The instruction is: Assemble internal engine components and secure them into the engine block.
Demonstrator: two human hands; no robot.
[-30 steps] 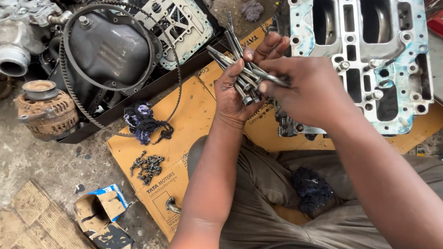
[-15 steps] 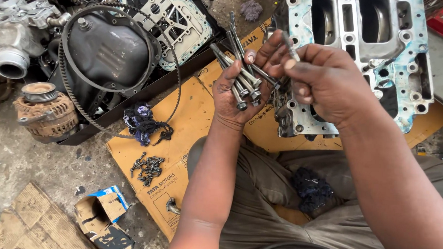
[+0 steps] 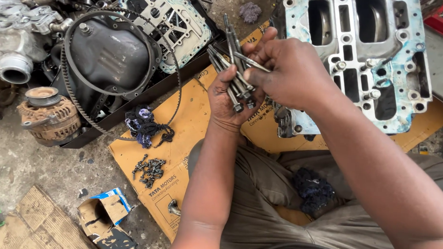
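The right hand (image 3: 288, 72) has drawn back onto the bundle of long bolts (image 3: 234, 65) at upper centre, fingers pinching one bolt. The left hand (image 3: 230, 97) grips the bundle, palm up. A torn blue-and-white carton (image 3: 105, 219) lies lower left, beside yellow cardboard (image 3: 180, 152).

I see a bundle of long, grey, oil-darkened steel bolts (image 3: 234, 65) fanned out in the palm of my left hand (image 3: 227, 97), their hex heads low near the heel of the palm and their shanks pointing up and away past the fingers; they lie nearly parallel, touching one another. My right hand (image 3: 288, 72) pinches one bolt of the bundle near its middle; that bolt lies slanted across the others.
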